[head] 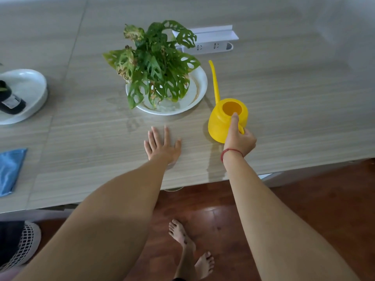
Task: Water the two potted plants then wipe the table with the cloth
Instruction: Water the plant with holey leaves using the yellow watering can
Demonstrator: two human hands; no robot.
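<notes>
A leafy green potted plant (156, 65) stands in a white saucer (199, 86) at the table's middle. Right of it sits a yellow watering can (221, 120), upright on the table, its long spout pointing away from me. My right hand (240, 140) grips the can's handle, thumb resting on the rim of its opening. My left hand (162, 146) lies flat on the table with fingers spread, just in front of the saucer. A second white saucer (30, 88) with a dark pot (10, 100) is cut off at the left edge. A blue cloth (10, 169) lies at the near left.
A white power strip (213, 46) and a white folded card (215, 33) lie behind the plant. The wooden table (294, 98) ends at a near edge in front of me, with dark red floor and my bare feet below. A mesh chair back (24, 244) shows at the lower left.
</notes>
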